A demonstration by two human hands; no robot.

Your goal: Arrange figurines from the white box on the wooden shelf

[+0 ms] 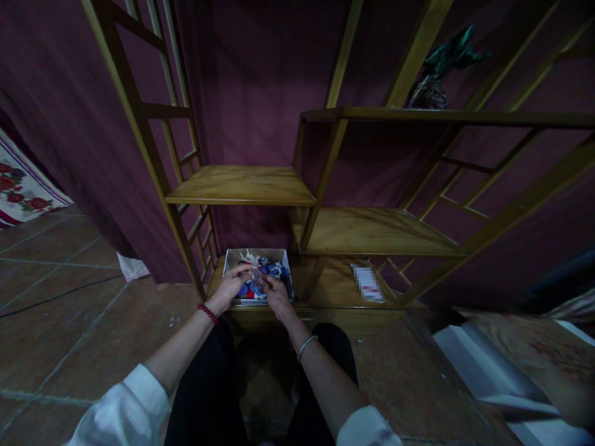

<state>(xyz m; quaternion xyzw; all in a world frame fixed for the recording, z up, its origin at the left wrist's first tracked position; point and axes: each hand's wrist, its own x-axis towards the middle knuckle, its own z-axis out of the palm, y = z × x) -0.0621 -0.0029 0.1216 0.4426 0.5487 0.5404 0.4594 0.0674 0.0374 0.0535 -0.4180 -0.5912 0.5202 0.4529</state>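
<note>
A white open box [277, 254] stands on the lowest shelf, filled with small blue, red and white items [245, 291]. Above it, my left hand [232, 286] and my right hand [277, 295] meet with fingers pinched together. Between the fingertips is a small, shiny, see-through piece [257, 278] whose kind I cannot make out; it looks like a clear wrapper. Pale, spiky strips [251, 258] show just beyond my left fingers. The hands hide part of the box's contents.
Wooden shelves surround the box, with a low shelf board [242, 186] above it. A white packet [369, 283] lies to the right on the bottom shelf. A dark green plant-like ornament [446, 59] sits on the upper right shelf. White boxes [483, 356] are on the right.
</note>
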